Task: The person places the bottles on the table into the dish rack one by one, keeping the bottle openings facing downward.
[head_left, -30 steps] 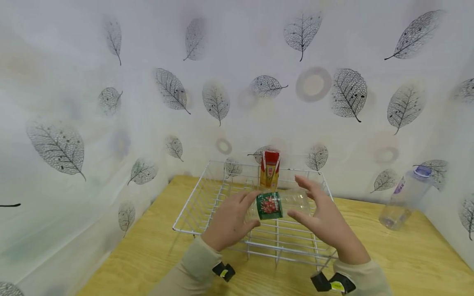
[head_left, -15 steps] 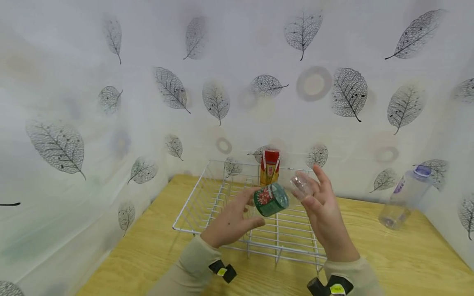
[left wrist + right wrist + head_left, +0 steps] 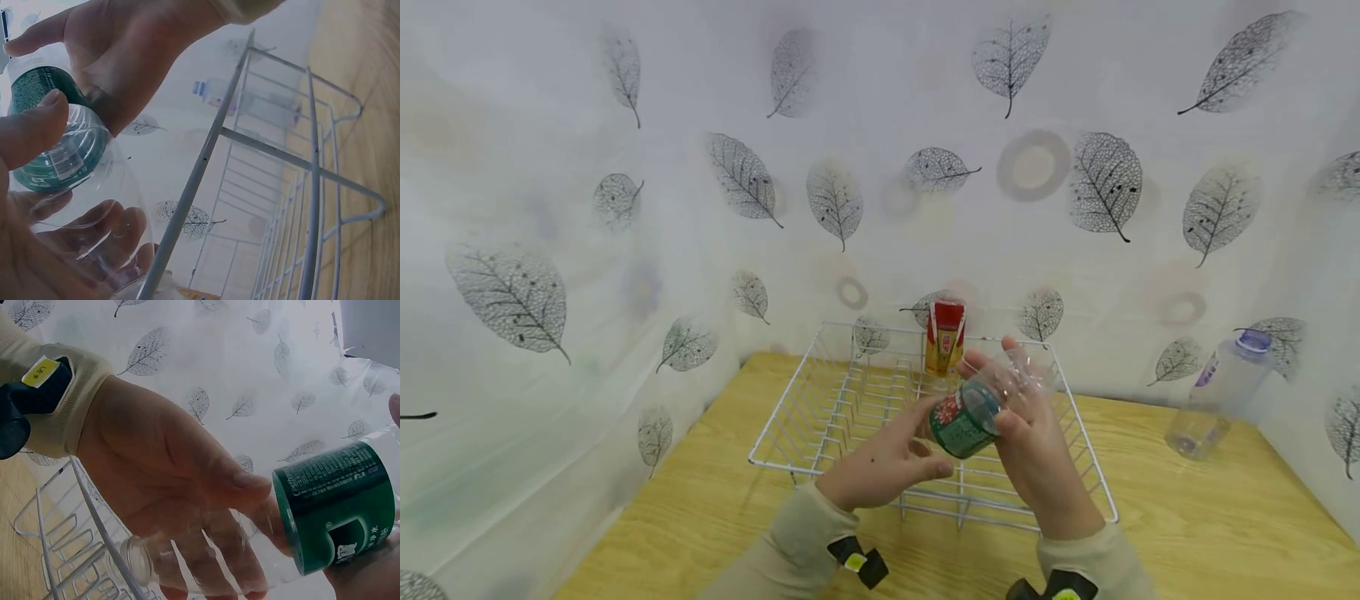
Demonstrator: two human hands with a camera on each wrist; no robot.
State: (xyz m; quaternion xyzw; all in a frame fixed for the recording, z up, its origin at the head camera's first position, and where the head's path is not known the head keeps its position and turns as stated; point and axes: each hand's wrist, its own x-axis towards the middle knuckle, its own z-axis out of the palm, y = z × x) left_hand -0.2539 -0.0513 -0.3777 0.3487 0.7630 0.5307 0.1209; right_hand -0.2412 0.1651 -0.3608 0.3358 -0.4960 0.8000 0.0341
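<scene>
yellow wood-grain table [image 3: 1180, 525], leaf-print backdrop [image 3: 917, 233], white wire rack [image 3: 315, 167], hand-held green-labelled bottle [image 3: 964, 423]

From where I stand, the bottle [image 3: 981, 410] at centre looks like clear, glossy plastic, its green label [image 3: 337, 506] smooth and shiny. The rack [image 3: 314, 169] below is white-coated metal wire, the tabletop [image 3: 677, 525] wood-grained, the sleeves [image 3: 805, 533] at bottom matt, ribbed-cuffed cloth.
</scene>
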